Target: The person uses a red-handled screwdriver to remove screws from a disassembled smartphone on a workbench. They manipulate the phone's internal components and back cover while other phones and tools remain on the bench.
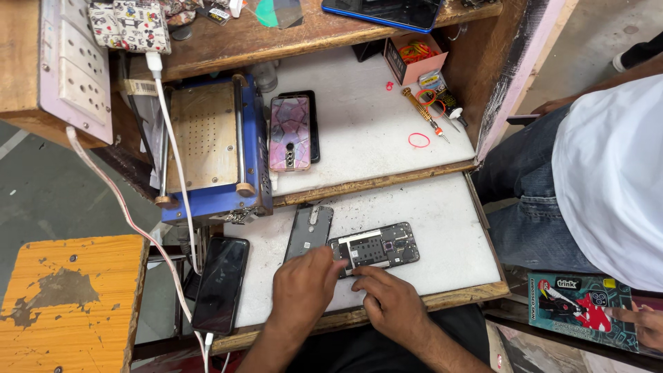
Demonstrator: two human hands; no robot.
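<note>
1. On the lower white shelf [442, 228] of the bench: an opened phone body [376, 247] lies flat, circuit side up, near the front edge. A grey back cover [309, 229] lies just beside it to the left, touching or nearly so.
2. Left hand [302, 290]: fingers curled, tips pressed on the phone's left end, holding it down. Right hand [392, 298]: fingers together, tips at the phone's near edge. Whether they pinch a small part, cannot tell.
3. Risk: bare fingertips on the exposed board. Pressure or a slip could likely bend a connector or smudge contacts.
4. Risk: dark specks scattered over the shelf. Grit could get into the open body if it slides.
5. Risk: a black phone [221, 283] rests at the shelf's left edge, plugged into a white cable [181, 193]. An elbow nudge or cable snag could pull it off.
6. Risk: another person's hand [642, 324] holds a printed box [580, 304] at right, close by. A bump could jog the bench.
</note>
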